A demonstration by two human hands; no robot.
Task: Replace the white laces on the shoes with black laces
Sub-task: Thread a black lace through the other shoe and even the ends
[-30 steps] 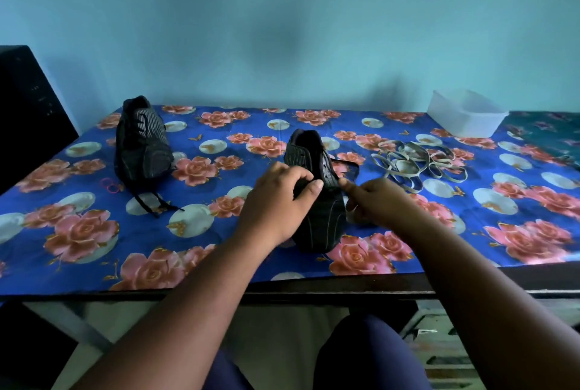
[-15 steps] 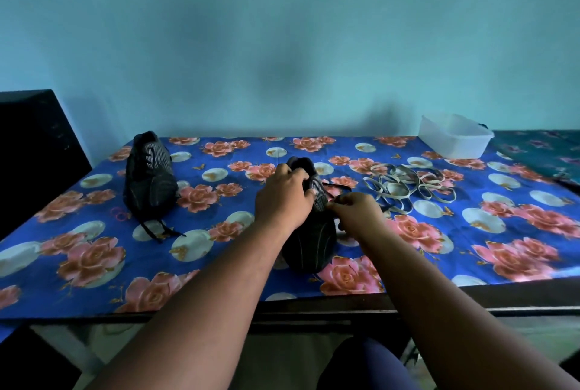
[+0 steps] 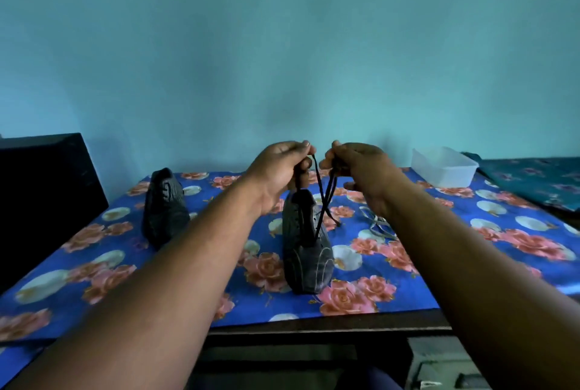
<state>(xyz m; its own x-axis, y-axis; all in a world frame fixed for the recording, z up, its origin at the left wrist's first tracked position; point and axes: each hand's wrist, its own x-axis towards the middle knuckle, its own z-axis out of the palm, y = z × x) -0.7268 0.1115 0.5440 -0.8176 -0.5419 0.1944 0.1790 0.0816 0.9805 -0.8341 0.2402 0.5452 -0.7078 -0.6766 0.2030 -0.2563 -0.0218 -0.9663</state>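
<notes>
The near shoe (image 3: 306, 251) stands on the floral tablecloth (image 3: 408, 289) near the table's front edge, at about six o'clock of the tabletop, its toe toward the viewer. From its eyelets the black lace (image 3: 324, 198) rises in two strands that cross on their way up to the raised hands at twelve o'clock of the shoe. The left hand (image 3: 279, 169) has its fingers curled, thumb and forefinger pinching the end of one strand; the right hand (image 3: 357, 166) is curled the same way, pinching the other strand, and the two hands are held close together, just apart. At three o'clock of the shoe, partly hidden behind the right forearm, the pale white laces (image 3: 376, 223) lie loose on the cloth. The second shoe (image 3: 164, 207) stands at ten o'clock, well apart from the first. Farther back, at two o'clock near the wall, sits a translucent plastic tub (image 3: 444, 166). A dark cabinet (image 3: 44, 195) stands beside the table at nine o'clock.
</notes>
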